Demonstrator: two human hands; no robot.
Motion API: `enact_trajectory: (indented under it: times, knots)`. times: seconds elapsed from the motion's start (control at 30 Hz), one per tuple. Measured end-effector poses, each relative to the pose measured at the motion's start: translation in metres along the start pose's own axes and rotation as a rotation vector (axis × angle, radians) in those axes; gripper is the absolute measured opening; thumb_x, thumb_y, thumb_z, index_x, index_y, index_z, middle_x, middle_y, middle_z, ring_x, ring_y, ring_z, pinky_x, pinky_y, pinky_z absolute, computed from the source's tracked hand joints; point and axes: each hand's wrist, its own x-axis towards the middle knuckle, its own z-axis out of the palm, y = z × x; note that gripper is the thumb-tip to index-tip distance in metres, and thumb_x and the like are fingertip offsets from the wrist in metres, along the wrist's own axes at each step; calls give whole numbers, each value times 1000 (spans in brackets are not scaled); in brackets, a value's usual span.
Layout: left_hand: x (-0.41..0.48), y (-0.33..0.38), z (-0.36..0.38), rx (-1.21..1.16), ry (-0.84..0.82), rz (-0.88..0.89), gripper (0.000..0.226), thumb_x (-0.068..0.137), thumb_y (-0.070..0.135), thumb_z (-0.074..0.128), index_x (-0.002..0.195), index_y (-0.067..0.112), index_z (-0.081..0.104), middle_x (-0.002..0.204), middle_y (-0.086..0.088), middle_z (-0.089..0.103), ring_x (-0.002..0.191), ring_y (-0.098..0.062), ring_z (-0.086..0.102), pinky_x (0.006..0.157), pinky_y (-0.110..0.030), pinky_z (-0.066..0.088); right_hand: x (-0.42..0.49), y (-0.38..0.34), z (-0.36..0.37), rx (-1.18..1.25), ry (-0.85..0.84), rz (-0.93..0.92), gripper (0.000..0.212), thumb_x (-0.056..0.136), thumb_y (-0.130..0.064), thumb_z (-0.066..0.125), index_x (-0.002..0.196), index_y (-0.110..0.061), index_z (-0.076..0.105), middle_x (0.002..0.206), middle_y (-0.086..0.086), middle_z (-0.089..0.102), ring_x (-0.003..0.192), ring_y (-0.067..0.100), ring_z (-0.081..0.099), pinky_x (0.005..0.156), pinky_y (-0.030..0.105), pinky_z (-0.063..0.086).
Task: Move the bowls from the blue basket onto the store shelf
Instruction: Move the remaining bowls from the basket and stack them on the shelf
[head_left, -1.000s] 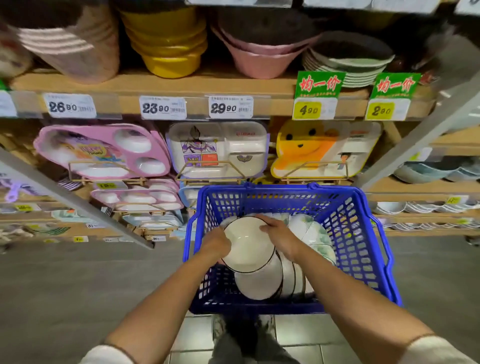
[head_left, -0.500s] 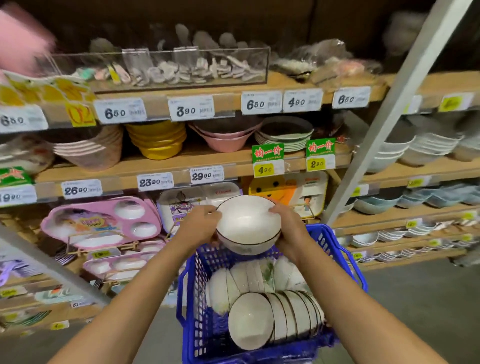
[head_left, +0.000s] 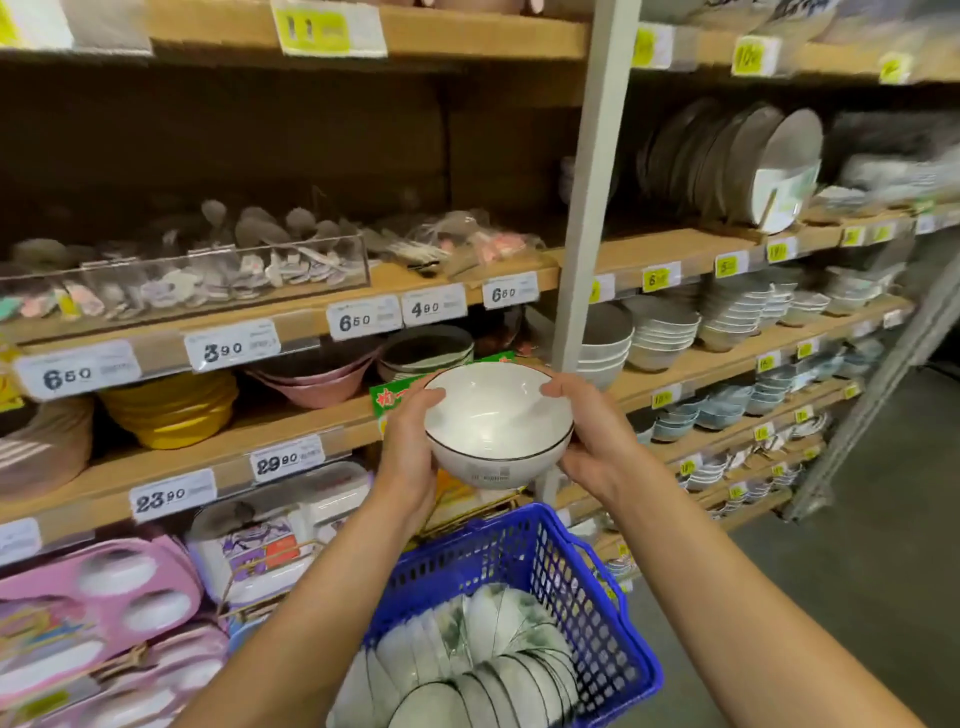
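Bowl (head_left: 498, 426) raised higher above blue basket (head_left: 587, 582), left hand (head_left: 410, 447) and right hand (head_left: 592, 436) fingers curled gripping it; shelf placement pending.

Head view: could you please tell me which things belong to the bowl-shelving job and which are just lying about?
Job: white bowl, held by left hand and right hand; blue basket; remaining bowls in it; store shelf.
Just there: yellow bowls; pink trays; price tags; clear bin.
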Motion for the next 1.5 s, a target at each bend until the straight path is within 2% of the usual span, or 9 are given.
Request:
enact_trajectory:
  times: [0.17,0.33,0.5,0.6,0.73,0.87,1.13,1.3,1.5]
  knots:
    - [-8,-11,83,-115,-9,-10,27,91,12,39,96,14,66,85,-3,72,78,-20,66,62,-27,50,-6,-49,-57,41,51,-66,19,86,-11,54,99,-10,67,83,9,75,84,28,68,61,31,56]
    - [-14,-32,178,-176,37,-47,28,90,16,41,104,12,64,92,-8,70,85,-26,64,64,-30,52,-5,-98,-127,95,-19,-178,23,88,-14,49,101,-16,68,86,3,76,76,21,72,55,28,56]
    - [-18,-58,265,-181,36,-78,21,89,20,44,92,21,65,79,0,72,71,-20,66,47,-24,51,4,-149,-198,66,43,-244,33,87,-10,47,114,-12,67,108,10,71,99,31,65,68,33,54]
    - [-19,-68,308,-157,26,-74,20,90,21,43,89,21,63,64,6,73,74,-21,64,54,-26,50,11,-174,-232,63,56,-244,38,87,-7,43,119,-11,64,113,12,68,99,32,63,67,34,53]
    - [-10,-74,349,-140,36,-95,21,89,19,43,86,18,63,70,-1,72,75,-25,63,59,-29,51,27,-200,-264,74,39,-244,33,85,-4,42,96,-14,72,96,7,74,93,30,66,67,35,55]
    - [10,-77,379,-109,10,-82,19,89,19,43,85,20,62,65,1,73,80,-27,63,65,-33,50,50,-225,-280,87,36,-226,42,84,-3,40,119,-9,64,112,13,69,103,34,63,79,40,56]
    - [83,-75,416,-133,-6,-120,23,86,22,46,103,15,60,99,-12,67,85,-31,62,69,-35,51,121,-268,-284,34,62,-234,45,83,-2,39,121,-7,64,119,15,66,109,35,61,83,40,53]
    - [134,-63,435,-127,7,-85,39,84,22,45,117,11,62,109,-16,68,101,-36,62,88,-46,50,166,-300,-269,50,43,-239,35,81,0,41,96,-11,72,98,12,72,95,33,63,77,38,53]
    - [188,-51,446,-66,56,10,23,83,23,45,94,23,65,82,-2,73,81,-26,67,58,-33,57,219,-328,-249,35,42,-219,37,79,-1,44,103,-10,70,108,16,67,98,37,61,76,44,55]
